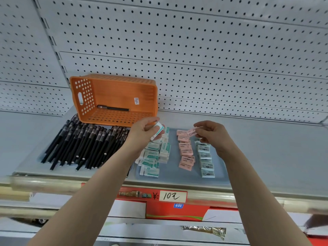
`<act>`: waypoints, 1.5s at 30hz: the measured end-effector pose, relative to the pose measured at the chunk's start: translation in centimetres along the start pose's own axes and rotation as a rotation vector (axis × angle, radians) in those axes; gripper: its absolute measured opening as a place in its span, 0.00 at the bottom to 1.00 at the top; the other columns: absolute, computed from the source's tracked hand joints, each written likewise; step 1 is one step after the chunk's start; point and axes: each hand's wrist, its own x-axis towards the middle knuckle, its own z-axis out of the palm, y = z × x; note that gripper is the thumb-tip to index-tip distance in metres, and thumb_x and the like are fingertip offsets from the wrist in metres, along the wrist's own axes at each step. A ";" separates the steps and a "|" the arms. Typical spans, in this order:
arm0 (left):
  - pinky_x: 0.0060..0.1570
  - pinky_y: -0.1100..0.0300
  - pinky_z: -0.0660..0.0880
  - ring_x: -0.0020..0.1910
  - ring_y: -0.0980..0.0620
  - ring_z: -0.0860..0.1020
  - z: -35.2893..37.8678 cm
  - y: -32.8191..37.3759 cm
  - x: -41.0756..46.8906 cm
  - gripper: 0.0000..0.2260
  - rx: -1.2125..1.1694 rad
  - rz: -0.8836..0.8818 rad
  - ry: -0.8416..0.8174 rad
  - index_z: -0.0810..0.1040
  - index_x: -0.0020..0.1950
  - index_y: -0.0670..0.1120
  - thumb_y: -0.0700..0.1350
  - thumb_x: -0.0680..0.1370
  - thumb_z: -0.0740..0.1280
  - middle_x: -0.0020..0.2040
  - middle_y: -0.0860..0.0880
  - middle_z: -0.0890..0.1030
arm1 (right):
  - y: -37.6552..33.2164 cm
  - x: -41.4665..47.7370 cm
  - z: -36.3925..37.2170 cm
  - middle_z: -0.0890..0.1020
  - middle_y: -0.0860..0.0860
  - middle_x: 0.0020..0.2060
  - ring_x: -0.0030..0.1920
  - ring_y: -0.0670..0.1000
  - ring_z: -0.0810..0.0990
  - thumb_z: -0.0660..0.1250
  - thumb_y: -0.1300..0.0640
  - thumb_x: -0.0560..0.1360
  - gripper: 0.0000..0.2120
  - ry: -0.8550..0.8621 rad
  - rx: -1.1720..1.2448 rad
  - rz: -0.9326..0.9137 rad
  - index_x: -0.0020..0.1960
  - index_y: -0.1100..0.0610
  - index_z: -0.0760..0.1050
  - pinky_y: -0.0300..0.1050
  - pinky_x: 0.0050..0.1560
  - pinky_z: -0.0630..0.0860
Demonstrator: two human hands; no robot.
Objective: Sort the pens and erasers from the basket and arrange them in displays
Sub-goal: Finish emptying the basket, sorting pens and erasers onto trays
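Sorting erasers onto the tray (pixel 172 168), and close to done by the look of it.

In the left hand (pixel 143 133), gripped by curled fingers and thumb: a green eraser (pixel 158 129), long axis roughly 1 to 7 o'clock. In the right hand (pixel 211 134), pinched between thumb and fingertips: a pink eraser (pixel 191 131), near level, long axis about 2 to 8 o'clock, free end toward 8. Neither hand released; each clenched on a single piece.

At 6 o'clock of the pink eraser: the pink row (pixel 186 151), running 12 to 6 down the tray, top end just beside the held piece. Probably a short drop toward 6, with a slight turn to match the row's pieces, laid crosswise near 3 to 9. At 6 o'clock of the right hand itself: the blue row (pixel 205 160), near the lower fingers and easy to brush on the way down.

At 6 o'clock of the left hand: the green pile (pixel 154 154), looser, in two ragged columns, top end just under the held green eraser. Left hand nearer green, right hand nearer pink; no crossing called for.

At 11 o'clock of the left hand: the basket (pixel 113 86), tipped on its side, mouth toward the viewer, one pen (pixel 113 108) inside, long axis 3 to 9. At 8 o'clock: the pens (pixel 83 144), heaped on the shelf (pixel 266 153), ends toward 7. Likely last to fetch: that lone pen, closer to the left hand.
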 end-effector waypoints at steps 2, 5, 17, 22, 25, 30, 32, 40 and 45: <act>0.46 0.63 0.80 0.50 0.49 0.83 0.0 0.0 -0.1 0.13 0.009 0.007 0.019 0.75 0.65 0.41 0.35 0.81 0.62 0.53 0.43 0.83 | 0.0 0.1 -0.1 0.85 0.56 0.41 0.37 0.47 0.80 0.67 0.66 0.76 0.08 0.000 -0.005 -0.014 0.51 0.58 0.82 0.37 0.36 0.76; 0.50 0.63 0.79 0.52 0.50 0.81 0.0 0.2 0.0 0.14 0.010 -0.013 0.046 0.74 0.66 0.41 0.33 0.82 0.58 0.55 0.45 0.81 | 0.1 0.3 -0.1 0.85 0.55 0.40 0.33 0.45 0.80 0.67 0.66 0.76 0.08 0.016 0.021 -0.016 0.54 0.59 0.80 0.36 0.36 0.76; 0.56 0.60 0.75 0.59 0.53 0.77 -0.4 0.4 0.5 0.19 0.194 0.067 0.032 0.75 0.66 0.51 0.34 0.79 0.64 0.60 0.51 0.79 | -0.1 0.6 0.2 0.84 0.53 0.40 0.36 0.45 0.79 0.66 0.68 0.76 0.08 0.009 -0.025 -0.019 0.51 0.59 0.81 0.35 0.35 0.76; 0.55 0.63 0.74 0.56 0.56 0.76 -0.2 0.4 0.7 0.16 0.172 0.069 0.037 0.76 0.65 0.48 0.36 0.79 0.65 0.57 0.53 0.79 | 0.1 1.0 0.2 0.84 0.53 0.40 0.37 0.47 0.80 0.69 0.67 0.75 0.07 0.015 -0.023 -0.016 0.51 0.58 0.81 0.38 0.38 0.77; 0.48 0.68 0.74 0.51 0.58 0.77 -0.2 0.4 0.9 0.15 0.162 0.066 0.044 0.77 0.64 0.48 0.36 0.79 0.65 0.54 0.54 0.80 | 0.2 1.3 0.2 0.84 0.56 0.42 0.38 0.49 0.80 0.70 0.66 0.74 0.06 0.016 -0.034 -0.002 0.50 0.58 0.80 0.40 0.39 0.78; 0.44 0.69 0.74 0.47 0.59 0.78 -0.4 0.7 1.3 0.12 0.131 0.066 0.063 0.79 0.57 0.51 0.36 0.79 0.66 0.50 0.56 0.80 | 0.2 1.8 0.3 0.83 0.56 0.42 0.39 0.51 0.80 0.68 0.68 0.75 0.08 0.008 -0.042 -0.004 0.52 0.59 0.79 0.39 0.39 0.78; 0.44 0.65 0.74 0.46 0.57 0.78 -0.6 0.6 1.4 0.12 0.120 0.055 0.067 0.79 0.56 0.51 0.37 0.78 0.67 0.49 0.55 0.81 | 0.2 1.8 0.4 0.83 0.55 0.43 0.39 0.49 0.80 0.67 0.68 0.75 0.09 0.005 -0.067 -0.010 0.53 0.58 0.80 0.37 0.37 0.76; 0.42 0.65 0.80 0.45 0.54 0.78 -0.6 0.7 1.9 0.13 0.015 0.048 0.049 0.77 0.61 0.47 0.36 0.78 0.67 0.46 0.49 0.80 | 0.1 2.6 0.5 0.85 0.54 0.43 0.43 0.49 0.82 0.70 0.65 0.74 0.07 0.035 -0.118 -0.053 0.50 0.57 0.81 0.37 0.42 0.77; 0.45 0.62 0.81 0.49 0.52 0.79 -0.6 0.6 2.1 0.17 0.004 0.017 0.030 0.76 0.65 0.45 0.33 0.78 0.66 0.49 0.48 0.80 | 0.1 3.5 0.7 0.85 0.51 0.42 0.39 0.50 0.80 0.69 0.63 0.74 0.09 0.048 -0.224 -0.103 0.50 0.52 0.82 0.42 0.41 0.78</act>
